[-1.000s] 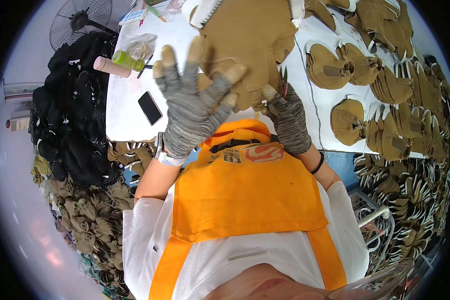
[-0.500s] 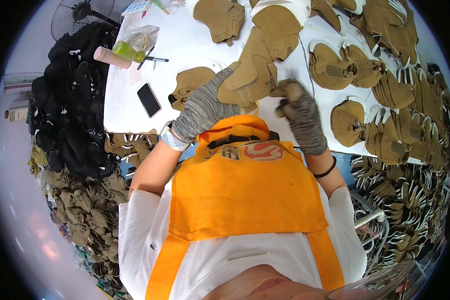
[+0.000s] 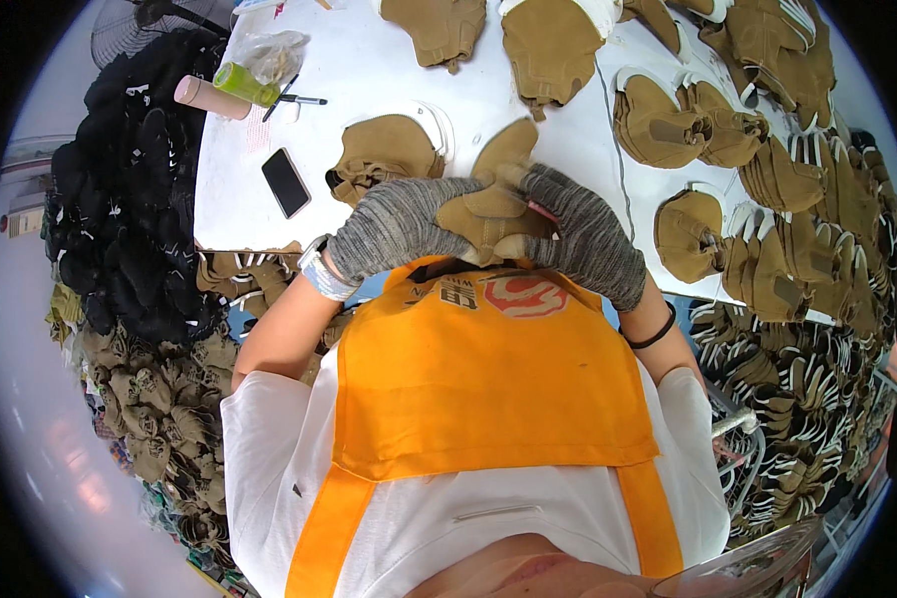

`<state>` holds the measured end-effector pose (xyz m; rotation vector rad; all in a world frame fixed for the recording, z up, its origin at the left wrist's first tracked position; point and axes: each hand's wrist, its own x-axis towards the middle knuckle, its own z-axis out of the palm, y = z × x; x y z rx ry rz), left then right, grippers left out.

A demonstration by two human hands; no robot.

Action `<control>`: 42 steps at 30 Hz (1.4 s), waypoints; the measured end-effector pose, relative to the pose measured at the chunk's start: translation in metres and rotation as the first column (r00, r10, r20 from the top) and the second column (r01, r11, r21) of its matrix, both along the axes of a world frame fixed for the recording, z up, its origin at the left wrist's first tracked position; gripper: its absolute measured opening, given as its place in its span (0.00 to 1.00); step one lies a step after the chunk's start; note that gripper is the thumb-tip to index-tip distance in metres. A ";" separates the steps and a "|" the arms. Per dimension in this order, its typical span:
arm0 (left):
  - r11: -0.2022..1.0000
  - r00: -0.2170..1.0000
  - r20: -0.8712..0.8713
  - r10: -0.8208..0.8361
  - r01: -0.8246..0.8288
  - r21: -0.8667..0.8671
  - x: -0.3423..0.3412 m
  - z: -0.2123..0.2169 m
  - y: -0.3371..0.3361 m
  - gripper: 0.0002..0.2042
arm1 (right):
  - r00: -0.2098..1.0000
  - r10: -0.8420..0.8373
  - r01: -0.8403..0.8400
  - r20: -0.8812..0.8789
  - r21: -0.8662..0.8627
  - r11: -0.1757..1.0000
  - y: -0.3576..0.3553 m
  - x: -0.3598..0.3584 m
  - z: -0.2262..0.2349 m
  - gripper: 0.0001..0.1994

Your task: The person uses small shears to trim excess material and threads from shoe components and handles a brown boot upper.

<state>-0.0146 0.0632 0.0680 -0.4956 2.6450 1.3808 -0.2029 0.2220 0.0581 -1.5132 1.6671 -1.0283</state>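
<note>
I have both gloved hands together on one tan suede piece [image 3: 488,214] at the near edge of the white table [image 3: 369,90], right above my orange apron [image 3: 488,379]. My left hand [image 3: 394,224] lies across the piece's left side with the fingers curled over it, and my right hand [image 3: 578,234] grips the right side; a thin pinkish tool [image 3: 540,209] seems to poke out of that grip, though I cannot tell what it is. Just behind the hands, a second tan piece [image 3: 384,154] lies folded on the table, and a dark phone [image 3: 286,182] rests nearer the left edge. The risk I judge from here: the piece sits partly over the near edge, so a loosened grip could drop it into my lap or down onto the heap of tan pieces [image 3: 159,409] on the floor at the left. The thick knitted gloves dull the feel, so the tool could slip off line or catch a finger. Half a second ago the piece was held up higher over the table with my hands more spread; a full second ago my left hand was open, fingers fanned, against a larger sheet. Now both hands have closed in and come down toward my chest.
</note>
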 end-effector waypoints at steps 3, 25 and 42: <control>0.998 0.992 0.110 -0.055 0.056 -0.009 0.003 0.000 0.003 0.33 | 1.000 0.004 -0.005 0.008 0.068 0.998 0.004 0.007 -0.008 0.33; 0.994 0.997 0.072 0.005 -0.013 0.108 0.020 -0.021 0.019 0.19 | 0.956 -0.034 -0.057 0.291 0.300 0.952 -0.005 0.009 -0.015 0.16; 0.971 0.989 -0.002 0.149 -0.146 0.187 0.007 -0.021 0.029 0.28 | 0.856 -0.274 0.118 0.438 0.352 0.929 -0.011 0.028 -0.015 0.15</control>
